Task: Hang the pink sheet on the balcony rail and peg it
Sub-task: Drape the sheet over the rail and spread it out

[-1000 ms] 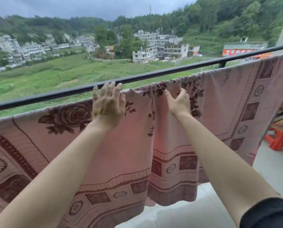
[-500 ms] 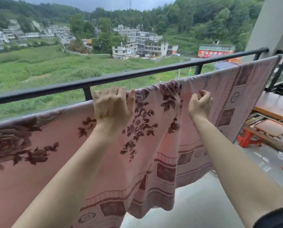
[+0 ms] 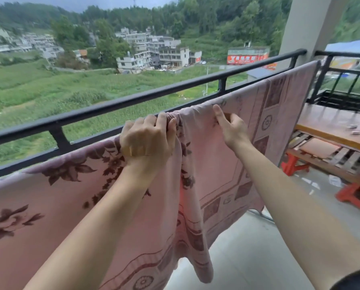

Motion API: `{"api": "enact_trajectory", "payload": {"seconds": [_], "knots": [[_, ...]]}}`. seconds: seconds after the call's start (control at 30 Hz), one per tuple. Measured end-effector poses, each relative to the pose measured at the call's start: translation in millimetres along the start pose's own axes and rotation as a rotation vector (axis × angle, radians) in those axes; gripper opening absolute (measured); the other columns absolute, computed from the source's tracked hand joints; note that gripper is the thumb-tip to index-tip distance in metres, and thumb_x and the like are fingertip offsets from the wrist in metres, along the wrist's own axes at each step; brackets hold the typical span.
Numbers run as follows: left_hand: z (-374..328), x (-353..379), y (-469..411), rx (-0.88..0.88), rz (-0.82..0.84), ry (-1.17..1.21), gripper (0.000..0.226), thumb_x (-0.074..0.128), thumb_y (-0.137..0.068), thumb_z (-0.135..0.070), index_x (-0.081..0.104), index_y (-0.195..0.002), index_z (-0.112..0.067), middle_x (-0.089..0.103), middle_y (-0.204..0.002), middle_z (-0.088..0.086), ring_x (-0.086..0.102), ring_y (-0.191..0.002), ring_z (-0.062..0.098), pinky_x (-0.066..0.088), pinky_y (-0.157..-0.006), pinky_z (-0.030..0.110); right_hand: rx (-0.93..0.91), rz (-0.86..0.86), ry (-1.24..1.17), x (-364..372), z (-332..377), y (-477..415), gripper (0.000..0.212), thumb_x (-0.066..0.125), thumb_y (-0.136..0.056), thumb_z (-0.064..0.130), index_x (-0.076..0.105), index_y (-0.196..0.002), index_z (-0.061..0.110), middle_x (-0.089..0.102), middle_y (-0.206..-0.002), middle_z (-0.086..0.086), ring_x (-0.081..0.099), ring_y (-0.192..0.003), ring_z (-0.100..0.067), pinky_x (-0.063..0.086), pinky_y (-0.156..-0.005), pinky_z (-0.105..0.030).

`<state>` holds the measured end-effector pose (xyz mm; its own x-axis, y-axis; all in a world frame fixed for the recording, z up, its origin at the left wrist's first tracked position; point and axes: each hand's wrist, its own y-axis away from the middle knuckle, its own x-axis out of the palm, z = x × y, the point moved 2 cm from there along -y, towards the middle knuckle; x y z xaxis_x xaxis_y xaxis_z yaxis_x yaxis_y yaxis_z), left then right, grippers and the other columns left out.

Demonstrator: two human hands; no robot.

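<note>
Pink sheet (image 3: 206,164) gripped at its top by left hand (image 3: 146,141) and right hand (image 3: 230,126).

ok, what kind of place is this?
Most likely an upper-floor home balcony: a black metal rail with fields and buildings far below, a pink sheet hung out to dry, tiled floor.

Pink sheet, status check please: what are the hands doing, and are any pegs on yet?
Left hand and right hand both gripping bunched pink sheet at its top edge. Sheet draped along lower rail. No pegs visible on it.
</note>
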<state>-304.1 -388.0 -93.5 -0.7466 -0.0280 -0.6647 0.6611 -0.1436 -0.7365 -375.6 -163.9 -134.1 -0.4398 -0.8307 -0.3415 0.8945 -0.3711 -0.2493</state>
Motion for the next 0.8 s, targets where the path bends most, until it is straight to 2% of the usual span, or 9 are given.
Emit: {"api": "enact_trajectory", "payload": {"seconds": [0.07, 0.17, 0.27, 0.33, 0.43, 0.5, 0.6, 0.67, 0.8], "knots": [[-3, -1, -1, -0.01, 0.004, -0.024, 0.043, 0.035, -0.101, -0.045, 0.067, -0.112, -0.018, 0.073, -0.092, 0.004, 0.067, -0.081, 0.029, 0.041, -0.079, 0.039, -0.03, 0.049, -0.151, 5, 2, -8, 0.06, 0.056, -0.084, 0.07, 0.069, -0.085, 0.012, 0.066, -0.079, 0.007, 0.058, -0.071, -0.007, 0.043, -0.062, -0.02], [-6, -3, 0, -0.037, -0.004, -0.052, 0.045, 0.033, -0.102, -0.047, 0.066, -0.113, -0.018, 0.073, -0.094, 0.005, 0.066, -0.082, 0.03, 0.04, -0.08, 0.04, -0.065, 0.116, -0.357, 6, 1, -14, 0.044, 0.066, -0.089, 0.05, 0.07, -0.075, 0.008, 0.068, -0.073, -0.003, 0.061, -0.07, -0.012, 0.051, -0.068, -0.025], [-8, -4, 2, -0.059, -0.026, -0.1, 0.047, 0.031, -0.102, -0.047, 0.065, -0.116, -0.017, 0.073, -0.097, 0.007, 0.066, -0.083, 0.031, 0.039, -0.079, 0.04, -0.318, 0.103, -0.131, -21, -4, -23, 0.042, 0.061, -0.095, 0.042, 0.063, -0.07, 0.008, 0.063, -0.063, -0.006, 0.054, -0.059, -0.01, 0.045, -0.058, -0.021], [-10, -4, 6, -0.074, -0.038, -0.147, 0.047, 0.031, -0.103, -0.046, 0.063, -0.119, -0.016, 0.072, -0.098, 0.009, 0.065, -0.084, 0.033, 0.038, -0.079, 0.041, -0.408, 0.014, 0.063, -52, -16, -44, 0.04, 0.054, -0.098, 0.045, 0.062, -0.073, 0.015, 0.057, -0.061, 0.001, 0.051, -0.058, -0.012, 0.039, -0.054, -0.023], [-13, -4, 11, -0.104, -0.051, -0.188, 0.045, 0.033, -0.102, -0.046, 0.06, -0.122, -0.016, 0.07, -0.101, 0.011, 0.063, -0.086, 0.033, 0.036, -0.079, 0.041, -0.303, -0.125, 0.243, -102, -52, -87, 0.042, 0.048, -0.097, 0.051, 0.066, -0.084, 0.016, 0.069, -0.08, -0.005, 0.063, -0.083, -0.027, 0.037, -0.064, -0.03], [-19, 0, 13, -0.131, -0.036, -0.183, 0.044, 0.035, -0.102, -0.046, 0.055, -0.128, -0.017, 0.065, -0.104, 0.012, 0.058, -0.091, 0.033, 0.035, -0.083, 0.043, -0.271, -0.111, 0.27, -117, -68, -101, 0.041, 0.048, -0.098, 0.048, 0.069, -0.09, 0.014, 0.073, -0.092, -0.01, 0.064, -0.094, -0.032, 0.036, -0.069, -0.029], [-30, 4, 14, -0.236, -0.042, -0.164, 0.041, 0.04, -0.1, -0.041, 0.054, -0.129, -0.017, 0.059, -0.106, 0.011, 0.05, -0.102, 0.034, 0.032, -0.099, 0.051, -0.267, -0.033, 0.204, -114, -69, -95, 0.038, 0.049, -0.099, 0.045, 0.07, -0.094, 0.014, 0.073, -0.094, -0.01, 0.064, -0.094, -0.03, 0.035, -0.07, -0.028], [-38, 4, 18, -0.302, -0.085, -0.146, 0.036, 0.044, -0.1, -0.034, 0.056, -0.13, -0.018, 0.061, -0.116, 0.007, 0.049, -0.115, 0.032, 0.022, -0.111, 0.054, -0.271, 0.015, 0.138, -113, -70, -89, 0.035, 0.052, -0.097, 0.047, 0.069, -0.092, 0.016, 0.072, -0.091, -0.005, 0.063, -0.09, -0.025, 0.036, -0.072, -0.026], [-55, -1, 21, -0.411, -0.126, -0.07, 0.035, 0.052, -0.097, -0.025, 0.061, -0.129, -0.015, 0.059, -0.135, 0.008, 0.046, -0.132, 0.028, 0.012, -0.119, 0.053, -0.217, 0.128, 0.068, -121, -76, -90, 0.029, 0.062, -0.09, 0.05, 0.061, -0.086, 0.021, 0.065, -0.083, 0.008, 0.06, -0.082, -0.015, 0.038, -0.072, -0.024]]}}
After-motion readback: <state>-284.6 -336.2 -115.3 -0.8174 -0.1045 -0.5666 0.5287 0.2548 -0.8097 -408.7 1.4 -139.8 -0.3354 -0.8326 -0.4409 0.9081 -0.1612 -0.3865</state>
